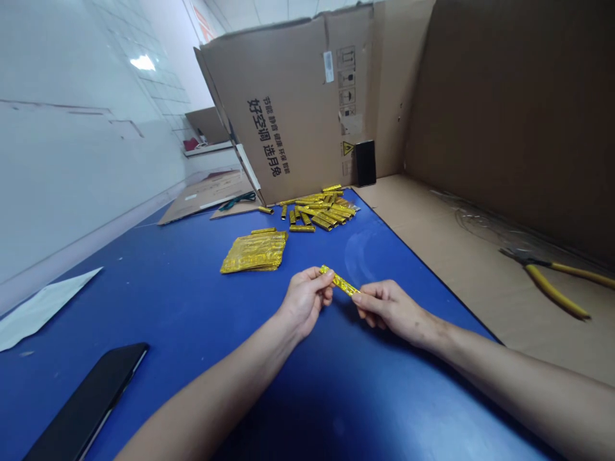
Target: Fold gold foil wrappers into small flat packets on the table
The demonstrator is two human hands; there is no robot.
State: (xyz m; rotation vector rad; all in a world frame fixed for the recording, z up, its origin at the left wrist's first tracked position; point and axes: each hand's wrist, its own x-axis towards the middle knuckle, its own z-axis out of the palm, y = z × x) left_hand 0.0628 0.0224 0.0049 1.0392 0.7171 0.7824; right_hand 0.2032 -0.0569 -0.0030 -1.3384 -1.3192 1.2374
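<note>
A narrow strip of shiny gold foil [344, 285] is stretched between my two hands above the blue table. My left hand [307, 296] pinches its far left end between thumb and fingers. The near right end is gripped by my right hand [388, 308], thumb on top. Beyond my left hand lies a flat stack of gold foil sheets [254, 251], with one small folded piece at its back edge. Farther back, a loose heap of folded gold foil pieces [327, 212] rests against the foot of the cardboard box.
A large printed cardboard box [298, 121] stands at the back, with a dark phone [366, 163] leaning on it. Yellow-handled pliers [552, 288] lie on cardboard at right. Another black phone [91, 403] and a white sheet [45, 307] are at left, and dark scissors [237, 200] behind.
</note>
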